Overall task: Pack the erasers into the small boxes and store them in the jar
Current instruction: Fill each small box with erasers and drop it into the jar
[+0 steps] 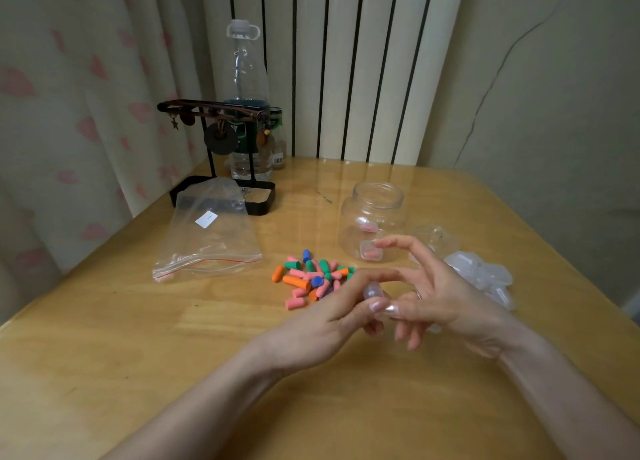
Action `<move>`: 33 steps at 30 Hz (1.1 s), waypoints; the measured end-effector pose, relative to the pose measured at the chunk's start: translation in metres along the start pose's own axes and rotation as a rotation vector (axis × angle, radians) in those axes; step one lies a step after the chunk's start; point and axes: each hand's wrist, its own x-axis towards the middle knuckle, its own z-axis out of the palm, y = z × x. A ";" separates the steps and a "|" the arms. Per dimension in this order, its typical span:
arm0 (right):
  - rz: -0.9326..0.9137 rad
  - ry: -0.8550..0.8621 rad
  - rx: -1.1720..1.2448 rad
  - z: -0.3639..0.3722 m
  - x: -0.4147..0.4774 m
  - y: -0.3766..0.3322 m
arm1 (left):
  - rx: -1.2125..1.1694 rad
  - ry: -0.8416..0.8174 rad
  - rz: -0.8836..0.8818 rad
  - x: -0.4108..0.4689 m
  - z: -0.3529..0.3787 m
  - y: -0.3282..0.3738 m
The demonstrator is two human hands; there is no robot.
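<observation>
Head view: you are pinching a clear box [374, 291] between both hands, just in front of the jar [372, 196]. Left hand [322, 324] fingers are curling round it. Right hand [446, 296] is gripping with thumb and forefinger, its other fingers spread, probably working the lid. Erasers [311, 276] are lying front-left of the jar, within reach. Two filled boxes [371, 251] are sitting inside it.

We take this for a room in a home: a pale curtain [86, 113] printed with pink shapes hangs beside a white ribbed radiator [363, 61]. On the wooden counter [138, 355] we see an earring stand [211, 111] and a plastic water bottle [246, 78], ordinary household things.
</observation>
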 end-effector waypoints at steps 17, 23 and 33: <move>0.022 -0.163 -0.013 -0.005 -0.002 0.000 | -0.082 -0.036 -0.014 0.001 0.013 -0.010; 0.012 -0.116 -0.008 -0.003 -0.004 -0.004 | -0.215 -0.013 -0.038 0.003 0.012 -0.008; -0.089 0.009 -0.235 0.006 -0.010 -0.018 | -0.631 -0.012 -0.101 0.009 0.005 -0.006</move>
